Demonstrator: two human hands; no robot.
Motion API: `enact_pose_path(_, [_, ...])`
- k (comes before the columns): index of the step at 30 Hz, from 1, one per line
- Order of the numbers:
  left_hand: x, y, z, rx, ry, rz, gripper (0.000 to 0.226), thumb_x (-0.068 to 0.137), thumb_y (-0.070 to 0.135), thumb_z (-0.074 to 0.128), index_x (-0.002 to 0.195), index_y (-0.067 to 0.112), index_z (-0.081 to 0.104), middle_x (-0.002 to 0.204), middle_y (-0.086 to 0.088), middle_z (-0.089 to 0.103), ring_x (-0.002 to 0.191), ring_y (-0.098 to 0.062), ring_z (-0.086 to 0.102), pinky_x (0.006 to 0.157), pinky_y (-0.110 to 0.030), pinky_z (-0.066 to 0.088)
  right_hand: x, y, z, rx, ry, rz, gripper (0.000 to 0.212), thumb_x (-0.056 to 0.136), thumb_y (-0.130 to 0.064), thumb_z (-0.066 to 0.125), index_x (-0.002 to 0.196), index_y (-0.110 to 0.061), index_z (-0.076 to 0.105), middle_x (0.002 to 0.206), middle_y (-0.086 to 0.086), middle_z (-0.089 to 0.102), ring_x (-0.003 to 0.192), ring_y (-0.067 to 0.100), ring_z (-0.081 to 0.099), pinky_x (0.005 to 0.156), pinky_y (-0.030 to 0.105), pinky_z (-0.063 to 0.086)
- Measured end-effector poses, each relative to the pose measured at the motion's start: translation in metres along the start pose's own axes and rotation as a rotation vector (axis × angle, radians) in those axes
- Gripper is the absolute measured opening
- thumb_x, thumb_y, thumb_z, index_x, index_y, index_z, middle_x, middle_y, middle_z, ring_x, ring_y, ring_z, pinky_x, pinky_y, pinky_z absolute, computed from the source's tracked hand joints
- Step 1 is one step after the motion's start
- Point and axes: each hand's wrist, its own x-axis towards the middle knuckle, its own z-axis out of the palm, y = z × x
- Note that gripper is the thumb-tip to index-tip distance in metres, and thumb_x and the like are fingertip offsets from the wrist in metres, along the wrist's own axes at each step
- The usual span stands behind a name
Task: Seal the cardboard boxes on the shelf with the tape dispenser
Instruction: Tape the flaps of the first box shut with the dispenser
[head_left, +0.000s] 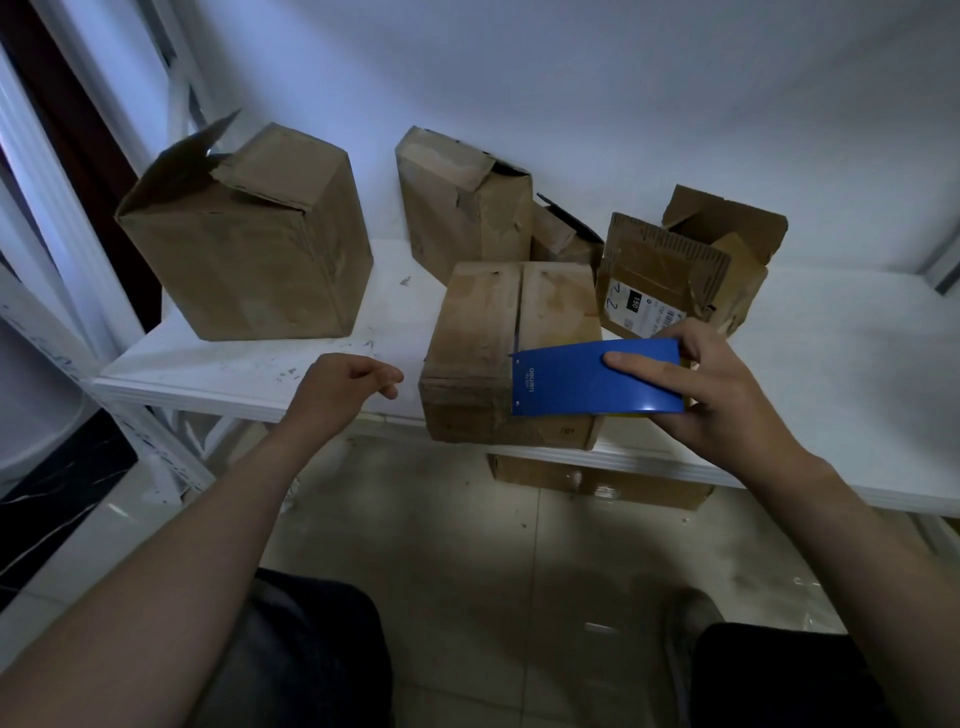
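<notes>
A worn cardboard box (493, 332) sits at the front edge of the white shelf (260, 364), its two top flaps closed with a seam down the middle. My right hand (722, 395) grips the blue tape dispenser (587, 382), whose left end rests over the box's front right corner near the seam. My left hand (348, 387) hovers just left of the box with loosely curled fingers, holding nothing. No tape strip is visible on the seam.
A large box (249, 249) with a raised flap stands at the left. A tall torn box (462, 208) and a small one (566, 234) stand behind. An open labelled box (675, 275) is at the right. Another box (597, 483) lies below the shelf.
</notes>
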Motion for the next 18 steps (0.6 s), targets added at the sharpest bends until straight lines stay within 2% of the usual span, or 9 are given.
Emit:
enact_pose_path(5, [0.004,-0.004,0.008,-0.007,0.021,0.012,0.024,0.097,0.035,0.062,0.093,0.020,0.080,0.091,0.009,0.074,0.094,-0.007,0.065,0.089,-0.032,0.050,0.002,-0.001,-0.002,-0.020,-0.022,0.009,0.052,0.089,-0.029,0.068,0.139,-0.034,0.052,0.111,0.016,0.055,0.096,0.027,0.048,0.078,0.037,0.048])
enact_pose_path(11, [0.006,0.001,0.027,0.023,0.032,0.056,0.018,0.099,0.028,0.060,0.092,0.023,0.076,0.081,0.014,0.070,0.081,0.002,0.062,0.076,-0.018,0.042,0.003,-0.001,-0.001,-0.002,-0.009,0.051,0.048,0.093,-0.033,0.066,0.138,-0.034,0.052,0.109,0.014,0.053,0.099,0.015,0.041,0.082,0.026,0.039])
enact_pose_path(13, [0.005,0.002,0.034,0.025,0.056,0.057,0.019,0.100,0.026,0.059,0.096,0.019,0.076,0.084,0.010,0.070,0.079,0.001,0.061,0.083,-0.023,0.044,0.004,-0.001,0.000,0.002,-0.008,0.056,0.051,0.090,-0.029,0.069,0.138,-0.033,0.053,0.108,0.013,0.052,0.096,0.017,0.042,0.081,0.028,0.040])
enact_pose_path(15, [0.003,0.002,0.038,0.045,0.093,0.064,0.020,0.100,0.026,0.058,0.100,0.017,0.077,0.091,0.005,0.072,0.080,-0.003,0.062,0.088,-0.027,0.045,0.004,0.000,0.001,0.002,0.001,0.054,0.051,0.091,-0.027,0.071,0.138,-0.033,0.053,0.107,0.012,0.051,0.096,0.016,0.041,0.082,0.022,0.038])
enact_pose_path(18, [-0.002,-0.001,0.047,0.058,0.155,0.093,0.023,0.101,0.026,0.058,0.112,0.017,0.075,0.106,-0.001,0.075,0.091,-0.013,0.066,0.090,-0.029,0.050,0.004,0.001,0.002,0.013,-0.003,0.063,0.055,0.089,-0.023,0.074,0.139,-0.032,0.053,0.107,0.011,0.051,0.097,0.014,0.039,0.083,0.017,0.035])
